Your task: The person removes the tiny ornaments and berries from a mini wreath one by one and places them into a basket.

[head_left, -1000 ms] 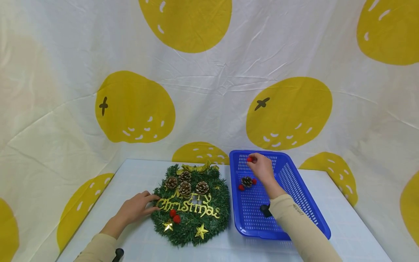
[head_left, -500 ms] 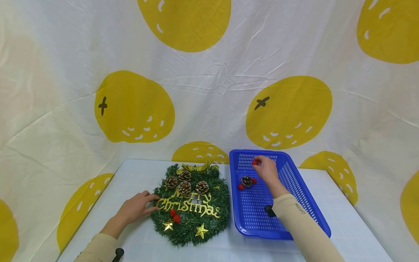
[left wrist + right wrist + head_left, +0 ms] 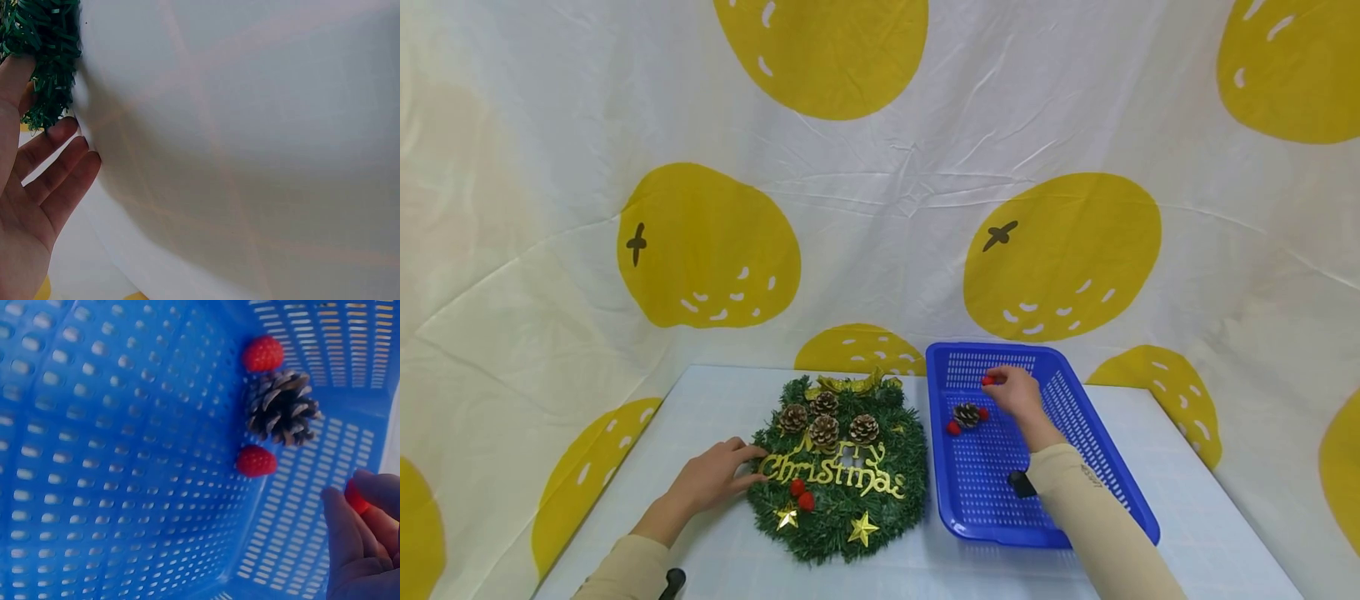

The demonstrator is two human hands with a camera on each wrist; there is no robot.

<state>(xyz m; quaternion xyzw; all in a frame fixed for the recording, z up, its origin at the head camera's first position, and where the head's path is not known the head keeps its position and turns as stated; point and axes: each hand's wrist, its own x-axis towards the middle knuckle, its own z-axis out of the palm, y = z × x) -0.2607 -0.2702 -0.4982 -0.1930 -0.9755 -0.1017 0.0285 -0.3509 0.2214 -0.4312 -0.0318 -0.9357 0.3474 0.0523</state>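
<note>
A green wreath [image 3: 838,467] with gold "Merry Christmas" lettering, pine cones, gold stars and red berries lies on the white table [image 3: 715,400]. My left hand [image 3: 711,479] rests flat against its left edge, fingers straight; the left wrist view shows those fingers [image 3: 53,169] by the wreath's green needles [image 3: 44,56]. My right hand [image 3: 1017,392] is inside the blue basket [image 3: 1105,467] and pinches a red berry [image 3: 988,381] [image 3: 355,497] at its fingertips. A pine cone [image 3: 966,414] [image 3: 280,407] and two more red berries [image 3: 262,353] [image 3: 255,461] lie on the basket floor.
A white cloth with big yellow fruit shapes [image 3: 1060,258] hangs behind and around the table. The basket stands right of the wreath, almost touching it. Bare table shows at the front [image 3: 880,579] and to the right of the basket [image 3: 1195,500].
My right hand has carried the red berry a little to the right and lower inside the basket. The left hand and wreath have stayed put.
</note>
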